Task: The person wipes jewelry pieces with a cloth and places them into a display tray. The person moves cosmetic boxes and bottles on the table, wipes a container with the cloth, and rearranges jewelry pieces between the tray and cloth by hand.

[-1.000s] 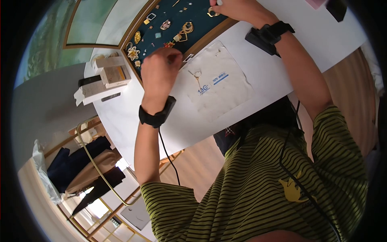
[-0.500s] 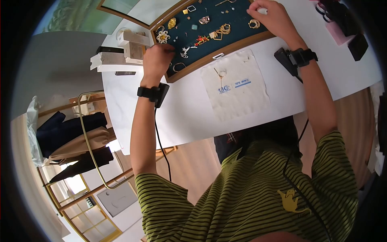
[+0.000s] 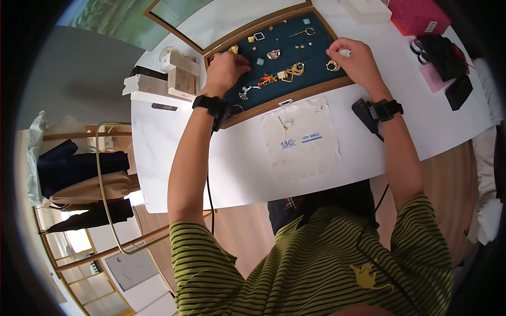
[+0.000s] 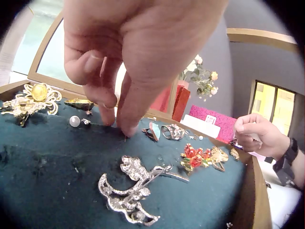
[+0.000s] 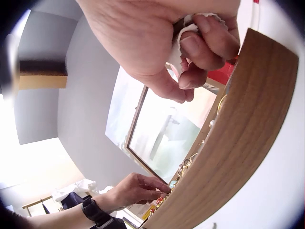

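A wooden jewellery case (image 3: 316, 88) lies open on the white table, its lid raised at the back. My left hand (image 3: 226, 72) reaches into its left side, thumb and finger pinched together on the dark green lining; a tiny thin piece (image 4: 125, 139) shows at their tips, mostly hidden. Around those tips lie a silver brooch (image 4: 136, 191), a pearl stud (image 4: 75, 121) and a yellow-stoned brooch (image 4: 38, 93). At the case's right edge, my right hand (image 3: 356, 57) grips a crumpled white cloth (image 5: 180, 45) in its curled fingers, near gold hoop earrings (image 3: 332, 66).
A flat printed white cloth (image 3: 311, 155) lies before the case, with a ring (image 3: 287, 125) on it. Small boxes (image 3: 182, 79) stand at the left. On the right are a pink bag (image 3: 421, 18) and a black wallet-like item (image 3: 458, 94).
My left hand has moved from the case's front left corner further back over its left side. The right hand stays at the right edge with its cloth. The head view has shifted.
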`<state>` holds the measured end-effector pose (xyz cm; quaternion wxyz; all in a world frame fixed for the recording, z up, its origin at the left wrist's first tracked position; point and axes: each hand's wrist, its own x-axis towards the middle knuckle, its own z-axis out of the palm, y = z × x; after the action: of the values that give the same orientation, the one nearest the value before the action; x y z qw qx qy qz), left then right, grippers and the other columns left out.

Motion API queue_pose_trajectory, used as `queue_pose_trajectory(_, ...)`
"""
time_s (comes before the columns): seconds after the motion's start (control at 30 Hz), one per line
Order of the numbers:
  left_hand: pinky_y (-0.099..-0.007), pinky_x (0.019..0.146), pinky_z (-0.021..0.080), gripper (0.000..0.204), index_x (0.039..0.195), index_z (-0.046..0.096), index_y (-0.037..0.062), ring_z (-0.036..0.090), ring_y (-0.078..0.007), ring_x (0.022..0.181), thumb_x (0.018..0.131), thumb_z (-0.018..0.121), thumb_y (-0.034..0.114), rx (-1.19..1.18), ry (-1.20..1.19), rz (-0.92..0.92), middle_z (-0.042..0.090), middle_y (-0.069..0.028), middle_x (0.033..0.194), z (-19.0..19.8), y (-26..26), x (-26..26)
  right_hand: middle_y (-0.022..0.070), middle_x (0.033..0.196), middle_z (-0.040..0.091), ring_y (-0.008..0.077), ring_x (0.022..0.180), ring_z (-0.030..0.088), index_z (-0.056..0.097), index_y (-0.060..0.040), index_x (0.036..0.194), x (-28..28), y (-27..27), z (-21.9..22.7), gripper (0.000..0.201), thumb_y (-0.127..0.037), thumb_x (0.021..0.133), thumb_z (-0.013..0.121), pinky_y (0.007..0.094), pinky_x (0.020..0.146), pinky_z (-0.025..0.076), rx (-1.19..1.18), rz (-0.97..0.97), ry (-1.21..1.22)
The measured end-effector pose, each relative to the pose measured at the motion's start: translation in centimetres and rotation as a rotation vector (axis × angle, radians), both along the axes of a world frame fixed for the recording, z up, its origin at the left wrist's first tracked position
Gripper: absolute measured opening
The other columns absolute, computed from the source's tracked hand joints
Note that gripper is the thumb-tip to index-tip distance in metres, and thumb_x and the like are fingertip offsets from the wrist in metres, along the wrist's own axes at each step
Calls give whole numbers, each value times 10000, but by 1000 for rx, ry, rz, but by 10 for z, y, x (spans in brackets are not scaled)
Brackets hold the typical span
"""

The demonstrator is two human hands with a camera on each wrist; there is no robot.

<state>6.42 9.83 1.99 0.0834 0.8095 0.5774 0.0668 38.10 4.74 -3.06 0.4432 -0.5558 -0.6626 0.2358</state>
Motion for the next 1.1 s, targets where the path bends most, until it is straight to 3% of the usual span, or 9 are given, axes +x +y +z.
queue_pose_trajectory(0.17,-360,795,535,149,917,764,84,694,-299,824,789,714,143,-22,30,25,719,-144,873,-2,6,4,78,746,683,168,646,600,695,-30,849,1,-1,2,171,-200,839,700,303,643,481,-11,-7,8)
queue_pose_trajectory(0.57,-376,817,533,190,923,753,67,691,-302,851,795,685,190,-25,108,67,720,-150,906,-2,4,13,74,720,676,159,622,592,695,-33,842,-2,-3,3,173,-205,838,703,297,627,474,-45,-20,-6)
queue_pose_trajectory(0.67,-403,843,537,197,943,755,112,680,-318,890,792,676,210,-38,65,75,716,-144,928,-7,7,5,77,721,677,160,622,597,694,-31,839,-2,-4,6,173,-204,836,703,298,626,475,-58,-18,15)
queue_pose_trajectory(0.87,-381,831,530,196,950,747,72,688,-292,881,812,677,191,-11,105,85,719,-141,930,0,-1,10,84,734,684,177,630,612,693,-27,846,-1,-3,3,180,-207,831,705,309,637,484,-64,-6,8)
queue_pose_trajectory(1.1,-393,843,531,184,934,749,94,684,-302,889,811,670,206,-3,39,55,715,-140,921,-2,8,0,101,752,691,197,655,631,696,-25,842,0,-3,4,188,-212,828,706,318,651,491,-51,-14,2)
